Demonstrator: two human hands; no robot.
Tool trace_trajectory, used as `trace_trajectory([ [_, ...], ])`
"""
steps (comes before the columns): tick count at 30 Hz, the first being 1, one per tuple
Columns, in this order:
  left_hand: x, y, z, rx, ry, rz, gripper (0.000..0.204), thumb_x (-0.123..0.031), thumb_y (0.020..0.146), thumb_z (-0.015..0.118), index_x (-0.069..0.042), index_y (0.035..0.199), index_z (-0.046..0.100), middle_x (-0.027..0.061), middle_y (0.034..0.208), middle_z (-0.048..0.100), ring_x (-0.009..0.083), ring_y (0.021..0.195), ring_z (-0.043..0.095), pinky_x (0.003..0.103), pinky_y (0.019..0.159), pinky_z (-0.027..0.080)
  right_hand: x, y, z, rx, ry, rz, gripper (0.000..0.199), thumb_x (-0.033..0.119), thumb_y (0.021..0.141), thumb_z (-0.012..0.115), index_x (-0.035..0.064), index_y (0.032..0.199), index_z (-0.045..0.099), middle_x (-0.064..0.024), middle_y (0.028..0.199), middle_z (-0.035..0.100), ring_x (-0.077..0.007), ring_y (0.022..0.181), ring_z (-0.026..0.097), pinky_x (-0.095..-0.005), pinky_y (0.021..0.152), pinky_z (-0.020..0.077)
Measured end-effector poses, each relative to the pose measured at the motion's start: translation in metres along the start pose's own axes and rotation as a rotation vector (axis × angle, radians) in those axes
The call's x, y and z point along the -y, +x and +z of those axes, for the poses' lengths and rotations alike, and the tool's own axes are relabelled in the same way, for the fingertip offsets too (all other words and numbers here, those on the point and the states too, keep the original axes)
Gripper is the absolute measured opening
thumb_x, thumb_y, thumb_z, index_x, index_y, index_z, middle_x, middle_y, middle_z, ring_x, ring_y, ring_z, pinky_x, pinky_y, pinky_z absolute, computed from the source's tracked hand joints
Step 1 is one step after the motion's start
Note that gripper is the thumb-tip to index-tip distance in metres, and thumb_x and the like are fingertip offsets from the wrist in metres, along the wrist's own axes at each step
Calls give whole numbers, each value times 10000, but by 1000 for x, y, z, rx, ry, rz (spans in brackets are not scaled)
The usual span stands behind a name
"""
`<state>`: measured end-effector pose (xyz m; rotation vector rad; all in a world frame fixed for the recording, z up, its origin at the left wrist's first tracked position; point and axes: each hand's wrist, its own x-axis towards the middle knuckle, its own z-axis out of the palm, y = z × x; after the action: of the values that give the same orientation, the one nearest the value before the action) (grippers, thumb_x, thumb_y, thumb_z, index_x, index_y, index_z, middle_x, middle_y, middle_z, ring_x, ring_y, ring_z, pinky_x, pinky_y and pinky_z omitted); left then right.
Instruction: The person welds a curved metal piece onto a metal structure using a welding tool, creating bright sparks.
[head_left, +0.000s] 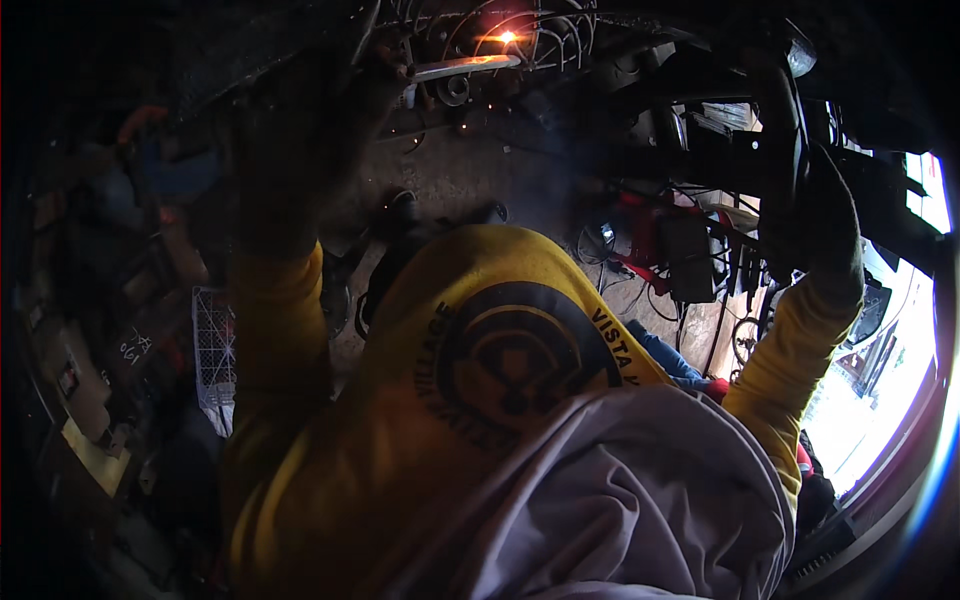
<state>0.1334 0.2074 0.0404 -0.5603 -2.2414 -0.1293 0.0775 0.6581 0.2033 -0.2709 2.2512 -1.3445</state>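
My left hand [370,95], in a dark glove, is raised at the upper left and mostly lost in shadow. From its closed fingers a pale metal torch [465,67] reaches to the right. Just above the torch's tip glows an orange-white hot spot [507,37], among curved metal rods [560,35], and a few sparks fall below it. My right hand [815,205], also gloved, is raised at the upper right beside a dark curved bar [790,110]. Its fingers are too dark to make out, so I cannot tell whether it grips the bar.
Dark metal beams [690,155] cross the upper right. Below them stands red and black equipment [680,245] with hanging cables. A white wire crate [213,345] and jumbled boxes [85,385] fill the left side. Bright daylight enters through an opening [880,370] at right.
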Motion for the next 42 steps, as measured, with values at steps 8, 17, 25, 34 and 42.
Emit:
trace_trajectory([
  [8, 1, 6, -4, 5, -303, -151, 261, -139, 881, 766, -226, 1125, 736, 1, 1017, 709, 155, 812, 700, 300, 664, 553, 5, 1, 19, -135, 144, 202, 273, 117, 985, 616, 5, 1233, 594, -47, 948, 656, -111, 770, 642, -250, 650, 531],
  [17, -9, 9, -17, 113, -571, -425, 217, -192, 927, 755, -159, 1141, 737, 19, 1024, 718, 109, 792, 671, 276, 666, 528, 15, 12, 26, 134, 157, 153, 425, 331, 1063, 519, 17, 1348, 532, -69, 872, 633, -141, 632, 574, -315, 547, 473],
  [25, -2, -1, -17, 177, -489, -332, 249, -125, 927, 747, -37, 1160, 733, 0, 940, 708, 46, 701, 565, 211, 605, 455, 43, -8, 54, -100, -242, -54, 596, 385, 959, 681, -27, 1364, 539, -77, 1244, 629, -145, 1108, 594, -313, 1004, 443],
  [34, -3, -6, -24, 155, -407, -276, 321, -107, 830, 789, -160, 1139, 724, 77, 1239, 710, 227, 932, 723, 322, 792, 576, 23, -8, 35, -54, -57, 113, 428, 333, 982, 666, 11, 1261, 618, -49, 1167, 660, -118, 1028, 629, -300, 950, 472],
  [42, 0, -6, -34, 314, -164, -209, 297, -207, 928, 716, -124, 1213, 705, 34, 1044, 736, 114, 781, 676, 272, 666, 534, -5, -28, 14, -189, -246, -151, 675, 436, 947, 679, -26, 1414, 525, -88, 1310, 633, -149, 1125, 609, -293, 1005, 442],
])
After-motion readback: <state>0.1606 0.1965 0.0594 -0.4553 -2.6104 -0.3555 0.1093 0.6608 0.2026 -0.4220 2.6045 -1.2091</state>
